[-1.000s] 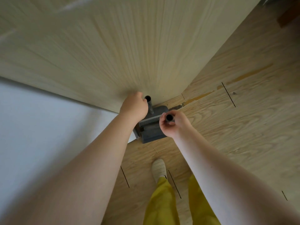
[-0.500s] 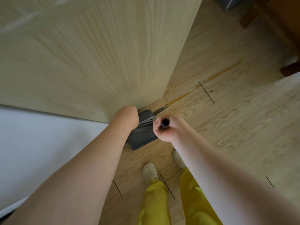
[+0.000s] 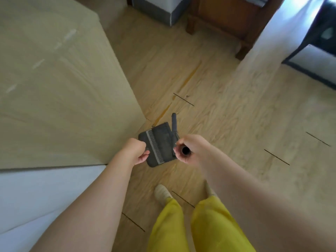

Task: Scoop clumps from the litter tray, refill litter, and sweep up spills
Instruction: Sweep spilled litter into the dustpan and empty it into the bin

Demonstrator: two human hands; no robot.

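Dustpan [image 3: 160,144] now hangs clear of the pale wooden panel [image 3: 63,91] it was tucked against half a second ago, low over the floor [image 3: 227,115]. Left hand [image 3: 135,151] is curled on a handle end that's barely visible beside the pan's comb; right hand [image 3: 189,149] grips a dark tube [image 3: 185,151] seen end-on. Broom head [image 3: 174,122] pokes out beyond the dustpan, blurred. Further off stand brown furniture legs [image 3: 241,51]. Yellow trousers [image 3: 181,224] and a shoe [image 3: 161,193] show nearer than the pan.
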